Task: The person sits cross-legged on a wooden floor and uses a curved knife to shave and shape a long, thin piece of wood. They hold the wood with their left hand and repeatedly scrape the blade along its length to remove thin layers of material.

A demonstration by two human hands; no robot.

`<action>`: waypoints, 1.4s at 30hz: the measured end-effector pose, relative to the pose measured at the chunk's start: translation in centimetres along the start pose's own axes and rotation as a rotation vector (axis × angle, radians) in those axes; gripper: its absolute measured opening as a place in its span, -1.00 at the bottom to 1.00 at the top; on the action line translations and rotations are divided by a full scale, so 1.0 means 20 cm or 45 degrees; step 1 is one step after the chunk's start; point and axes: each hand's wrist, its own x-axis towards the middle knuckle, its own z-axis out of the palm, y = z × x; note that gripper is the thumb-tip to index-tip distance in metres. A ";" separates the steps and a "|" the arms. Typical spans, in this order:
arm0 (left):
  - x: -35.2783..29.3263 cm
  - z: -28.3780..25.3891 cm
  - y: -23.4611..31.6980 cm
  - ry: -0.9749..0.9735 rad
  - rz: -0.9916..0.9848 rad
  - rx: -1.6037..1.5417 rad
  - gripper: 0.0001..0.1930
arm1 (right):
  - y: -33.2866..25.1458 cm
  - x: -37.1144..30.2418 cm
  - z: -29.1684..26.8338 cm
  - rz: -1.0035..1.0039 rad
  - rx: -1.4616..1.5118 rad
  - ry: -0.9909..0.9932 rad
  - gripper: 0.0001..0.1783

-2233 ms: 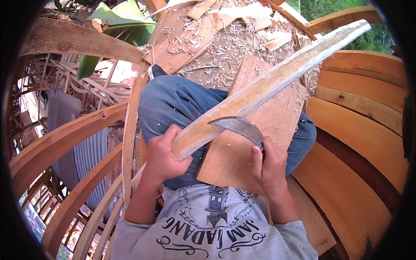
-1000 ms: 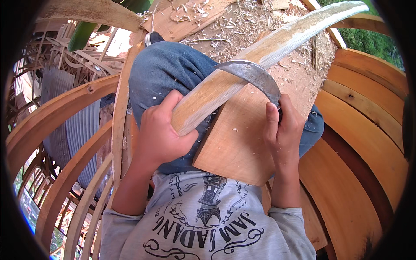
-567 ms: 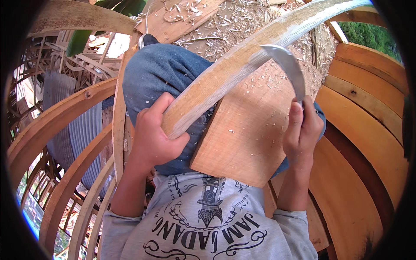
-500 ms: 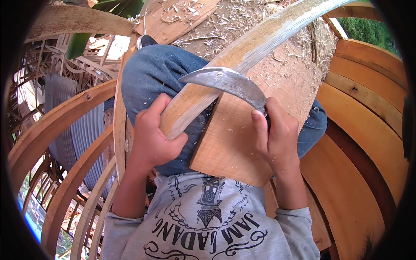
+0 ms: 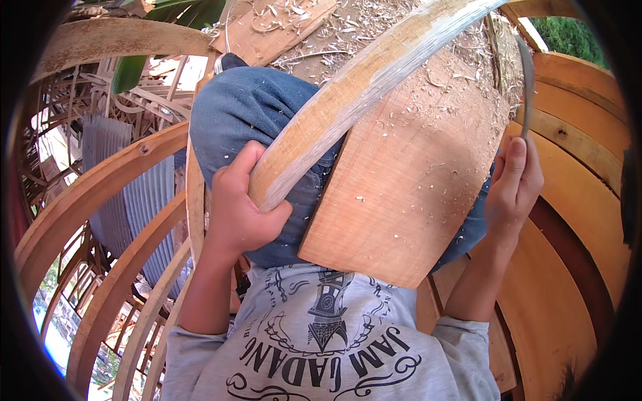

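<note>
My left hand [image 5: 244, 207] is wrapped round the near end of a long, curved timber [image 5: 334, 110], with a pale weathered side and a tan cut side. The timber slants up to the far right across my jeans-clad leg and over a wide plank [image 5: 394, 207]. Off to the right of the plank, my right hand [image 5: 513, 184] is closed on a curved machete, its handle mostly hidden in my fist. Seen nearly edge-on, the machete's blade [image 5: 528, 87] points away from me, apart from the timber.
Curled wood shavings [image 5: 321, 57] lie over the far ground and the plank's far part. Curved wooden ribs [image 5: 100, 194] rise on my left, with grey corrugated sheeting [image 5: 144, 207] beyond. Wide curved planking [image 5: 568, 180] forms a wall on my right. Another board [image 5: 277, 30] lies at the far end.
My right hand has swung the machete away from the timber, out to the right, and the blade has turned upward. My left hand keeps its grip on the timber.
</note>
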 end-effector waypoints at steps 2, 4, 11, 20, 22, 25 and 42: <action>0.00 0.01 0.01 0.012 -0.033 -0.047 -0.72 | -0.12 -0.10 0.11 -0.196 -0.078 -0.254 -0.72; -0.01 0.03 0.00 0.046 -0.027 -0.048 -0.72 | -0.20 -0.16 0.22 -0.314 -0.126 -0.493 -0.78; -0.03 0.06 0.01 0.139 0.039 0.109 -0.73 | 0.00 0.01 0.15 0.016 -0.087 -0.065 -0.71; -0.02 0.10 0.02 0.169 0.046 0.146 -0.74 | -0.15 -0.17 0.16 -0.286 -0.207 -0.399 -0.76; -0.04 0.10 0.02 0.196 0.025 0.149 -0.73 | -0.16 -0.19 0.21 -0.298 -0.233 -0.453 -0.76; -0.04 0.11 0.03 0.218 0.047 0.179 -0.72 | -0.13 -0.16 0.20 -0.285 -0.287 -0.386 -0.79; -0.03 0.08 0.02 0.188 0.069 0.236 -0.70 | 0.13 0.00 -0.05 0.112 -0.132 0.166 -0.66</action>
